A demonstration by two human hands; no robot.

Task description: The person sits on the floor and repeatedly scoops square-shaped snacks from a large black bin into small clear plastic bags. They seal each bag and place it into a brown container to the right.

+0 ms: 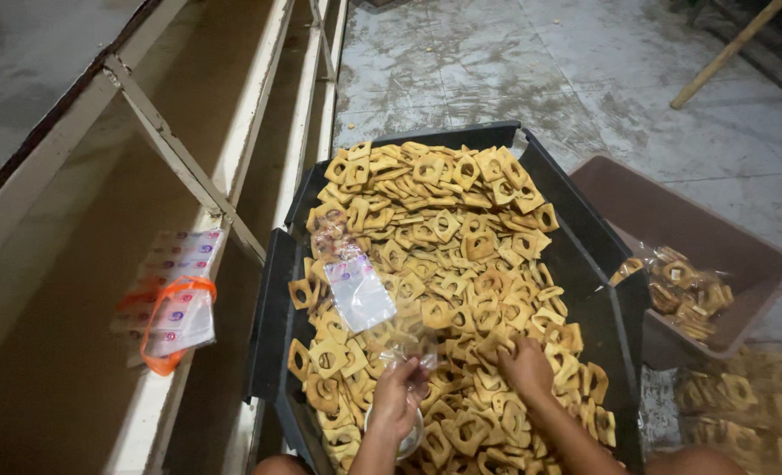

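A black crate (269,325) is heaped with square golden-brown biscuits (444,237), each with a hole in the middle. My left hand (397,398) holds a small clear plastic bag (406,352) upright over the near part of the heap. My right hand (525,369) rests palm down on the biscuits just to the right, fingers closed on some of them. A stack of flat clear bags (358,291) lies on the biscuits at the crate's left side.
A brown tub (743,237) at right holds filled biscuit bags (686,295); more filled bags (760,405) lie in front of it. Left of the crate, printed labels with an orange band (172,317) lie on a white ledge. A wooden stick (727,54) leans at top right.
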